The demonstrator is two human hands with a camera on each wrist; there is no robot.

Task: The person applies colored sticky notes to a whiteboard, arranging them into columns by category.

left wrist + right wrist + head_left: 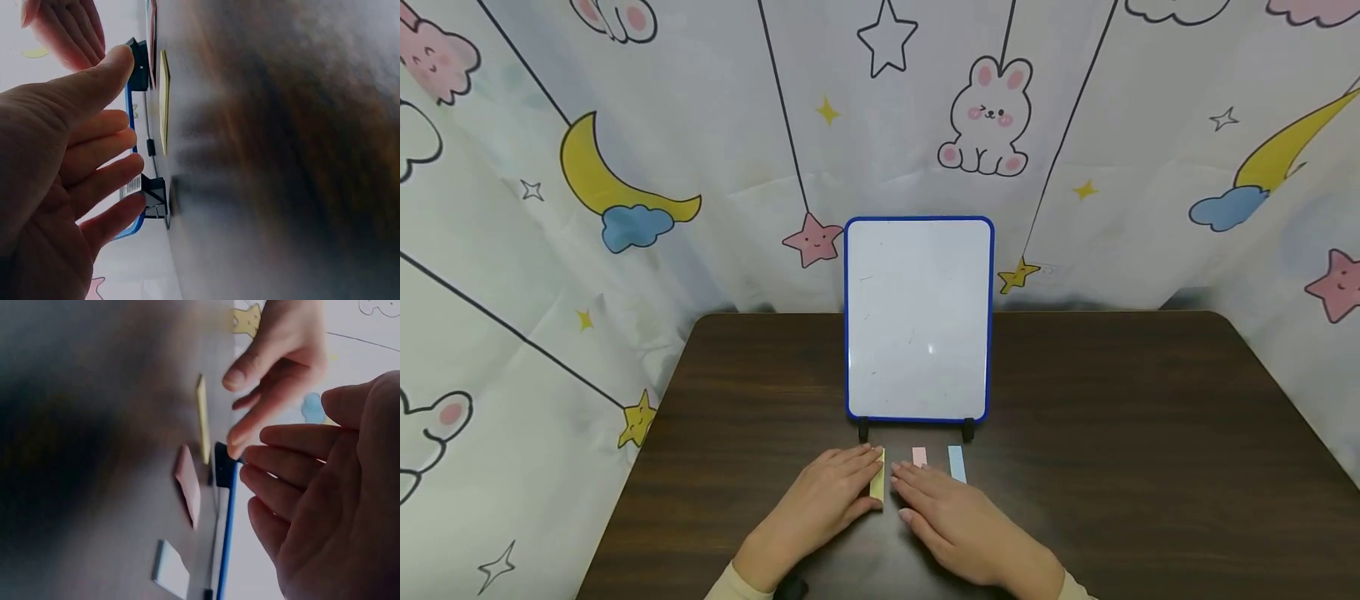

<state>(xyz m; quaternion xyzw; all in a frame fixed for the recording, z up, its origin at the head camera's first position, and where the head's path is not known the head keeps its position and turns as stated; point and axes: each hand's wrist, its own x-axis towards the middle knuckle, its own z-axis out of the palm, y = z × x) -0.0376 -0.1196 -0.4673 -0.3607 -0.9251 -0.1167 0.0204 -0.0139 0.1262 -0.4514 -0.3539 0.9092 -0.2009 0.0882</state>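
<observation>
Three narrow paper strips lie side by side on the table: a yellow strip (877, 483), a pink strip (919, 456) and a light blue strip (957, 464). My left hand (823, 500) is over the yellow one, which it partly covers in the head view. Both wrist views show a gap between that hand and the strip (164, 103). Over the lower part of the pink strip (189, 486) hovers my right hand (958, 517), fingers extended and holding nothing. It also hides the lower end of the blue strip in the head view.
Just behind the strips a blue-framed whiteboard (919, 321) stands upright on black feet (967, 430). The dark wooden table (1120, 433) stretches to both sides. A white curtain (715, 100) with cartoon prints hangs behind and around it.
</observation>
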